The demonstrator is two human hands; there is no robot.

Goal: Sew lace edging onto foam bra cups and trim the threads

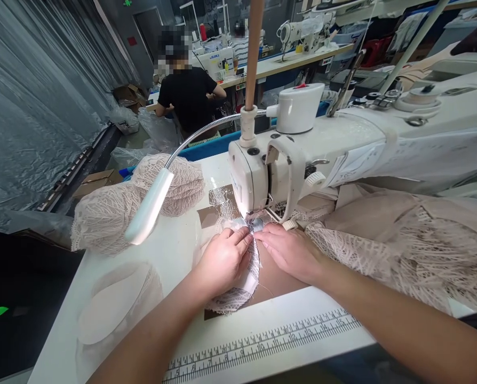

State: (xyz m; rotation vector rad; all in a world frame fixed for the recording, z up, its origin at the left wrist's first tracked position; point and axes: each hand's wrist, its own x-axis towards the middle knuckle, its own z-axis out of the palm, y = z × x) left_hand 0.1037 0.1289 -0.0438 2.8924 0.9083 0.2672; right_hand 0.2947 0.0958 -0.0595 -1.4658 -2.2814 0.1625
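Observation:
A beige lace piece (235,297) with a pale lining lies under the needle area of a white sewing machine (249,176). My left hand (224,258) rests over it, thumb and fingers pressed together on the fabric close to the presser foot (251,226). From the other side my right hand (288,250) reaches in, its closed fingertips holding the lace edge beside the needle. The two hands' fingertips nearly meet there. A brown plate (280,274) shows beneath the fabric. My fingers hide part of the seam.
Bundled lace pieces (106,213) lie at the left, under a bendy-necked lamp (150,208). Nearer me is a sheer cup-shaped piece (114,306). More lace fabric (414,250) is heaped at right. A ruler strip (262,346) runs along the front edge. A person (188,96) sits beyond.

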